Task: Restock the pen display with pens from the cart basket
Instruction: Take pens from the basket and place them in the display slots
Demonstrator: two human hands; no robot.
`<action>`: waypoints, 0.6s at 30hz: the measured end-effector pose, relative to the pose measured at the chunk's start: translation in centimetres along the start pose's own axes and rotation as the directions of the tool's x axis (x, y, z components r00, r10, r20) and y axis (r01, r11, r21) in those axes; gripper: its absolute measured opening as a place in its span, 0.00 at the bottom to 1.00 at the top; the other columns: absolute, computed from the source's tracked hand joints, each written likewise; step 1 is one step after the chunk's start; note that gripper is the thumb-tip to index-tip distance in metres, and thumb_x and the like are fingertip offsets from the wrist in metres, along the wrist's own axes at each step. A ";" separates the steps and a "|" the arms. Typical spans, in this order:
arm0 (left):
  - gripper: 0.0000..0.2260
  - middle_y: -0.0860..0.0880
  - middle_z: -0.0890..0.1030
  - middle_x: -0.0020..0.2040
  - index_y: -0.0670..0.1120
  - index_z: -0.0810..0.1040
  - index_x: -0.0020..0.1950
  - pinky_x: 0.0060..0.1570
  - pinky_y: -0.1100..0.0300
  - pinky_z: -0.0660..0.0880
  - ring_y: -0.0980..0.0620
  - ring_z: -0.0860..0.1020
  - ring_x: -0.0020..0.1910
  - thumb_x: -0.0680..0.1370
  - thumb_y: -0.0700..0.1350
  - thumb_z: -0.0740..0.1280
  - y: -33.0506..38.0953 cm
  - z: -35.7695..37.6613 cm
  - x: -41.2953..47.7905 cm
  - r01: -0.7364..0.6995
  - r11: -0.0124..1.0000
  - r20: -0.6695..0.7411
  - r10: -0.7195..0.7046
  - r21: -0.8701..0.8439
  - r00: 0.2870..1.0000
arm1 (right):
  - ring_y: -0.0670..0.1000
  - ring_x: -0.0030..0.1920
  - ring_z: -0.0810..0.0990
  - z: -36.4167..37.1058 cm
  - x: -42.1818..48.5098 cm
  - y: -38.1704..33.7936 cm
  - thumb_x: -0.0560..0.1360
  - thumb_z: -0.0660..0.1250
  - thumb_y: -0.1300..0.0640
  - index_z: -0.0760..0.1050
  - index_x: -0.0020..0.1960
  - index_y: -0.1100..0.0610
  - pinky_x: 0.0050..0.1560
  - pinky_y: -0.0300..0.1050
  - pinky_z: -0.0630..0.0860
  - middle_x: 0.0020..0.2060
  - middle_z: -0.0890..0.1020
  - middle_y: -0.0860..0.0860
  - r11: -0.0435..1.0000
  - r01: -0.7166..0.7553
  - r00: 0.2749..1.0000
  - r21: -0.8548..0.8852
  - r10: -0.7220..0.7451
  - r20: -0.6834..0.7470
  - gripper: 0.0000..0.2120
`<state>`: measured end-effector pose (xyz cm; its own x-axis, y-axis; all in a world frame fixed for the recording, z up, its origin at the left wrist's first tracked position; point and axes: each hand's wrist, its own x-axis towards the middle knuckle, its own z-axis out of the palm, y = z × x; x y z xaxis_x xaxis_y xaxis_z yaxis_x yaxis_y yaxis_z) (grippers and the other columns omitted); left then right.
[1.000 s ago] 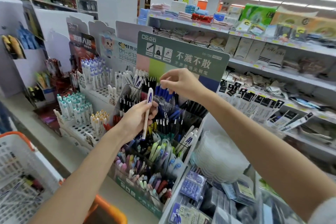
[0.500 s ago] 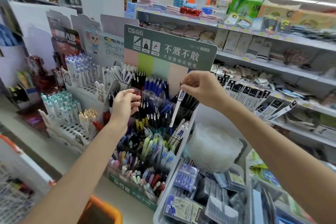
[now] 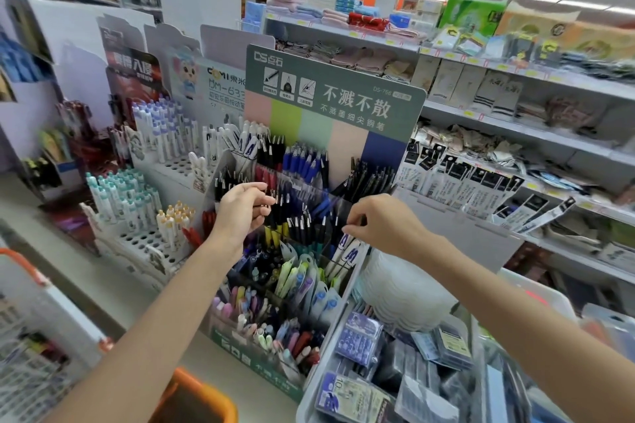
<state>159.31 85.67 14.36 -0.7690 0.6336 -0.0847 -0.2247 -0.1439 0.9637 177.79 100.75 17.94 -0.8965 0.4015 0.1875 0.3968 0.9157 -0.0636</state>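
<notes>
Right hand (image 3: pixel 381 225): fingertips are pinched on the top end of a white pen (image 3: pixel 343 242), which is stood in the right-side compartment of the pen display (image 3: pixel 343 103), beside 1 like pen. Left hand (image 3: pixel 240 211): fingers are curled at the black pens (image 3: pixel 275 197) in the middle tier; whether anything is gripped cannot be told. Cart basket (image 3: pixel 68 319) is seen lower left.

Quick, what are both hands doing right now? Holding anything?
Left hand: fingers curled at the black pens; cannot tell if it holds one.
Right hand: pinching the top of a white pen.
</notes>
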 end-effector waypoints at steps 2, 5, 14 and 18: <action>0.10 0.49 0.82 0.41 0.44 0.78 0.56 0.34 0.66 0.73 0.57 0.76 0.32 0.80 0.36 0.59 0.1 -0.2 0.2 0.001 1.000 -0.001 -0.001 0.002 1.000 | 0.52 0.40 0.81 0.0 0.2 -0.1 0.80 0.66 0.50 0.83 0.43 0.59 0.41 0.48 0.80 0.39 0.84 0.52 0.993 0.000 0.997 -0.118 0.009 0.075 0.14; 0.10 0.49 0.82 0.40 0.44 0.78 0.56 0.35 0.66 0.73 0.57 0.75 0.32 0.81 0.37 0.59 0.1 -0.6 0.5 0.003 1.000 -0.006 -0.003 0.002 1.000 | 0.54 0.40 0.81 -0.3 0.3 -0.2 0.81 0.63 0.50 0.83 0.43 0.61 0.40 0.47 0.80 0.40 0.84 0.54 0.979 0.019 0.988 -0.201 0.013 0.154 0.17; 0.10 0.50 0.82 0.37 0.45 0.79 0.53 0.33 0.65 0.72 0.58 0.75 0.30 0.79 0.35 0.60 0.5 -2.3 1.9 0.018 0.998 -0.026 -0.019 -0.056 0.999 | 0.45 0.41 0.82 -10.6 8.1 -2.5 0.78 0.67 0.63 0.84 0.53 0.60 0.46 0.33 0.79 0.48 0.85 0.49 0.998 0.027 0.999 -0.060 -0.025 0.036 0.09; 0.10 0.49 0.81 0.38 0.45 0.80 0.51 0.36 0.63 0.72 0.57 0.75 0.32 0.79 0.34 0.60 0.6 -3.2 2.4 0.006 0.997 -0.036 -0.009 -0.075 0.999 | 0.55 0.31 0.79 -8.6 12.0 -3.6 0.70 0.74 0.59 0.82 0.40 0.64 0.31 0.44 0.79 0.33 0.83 0.54 0.955 0.016 0.925 -0.297 0.098 0.366 0.07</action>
<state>155.38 84.63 13.93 -0.7882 0.6068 -0.1027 -0.2739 -0.1964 0.9415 167.35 102.14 28.88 -0.8628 0.4679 -0.1917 0.4230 0.8756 0.2331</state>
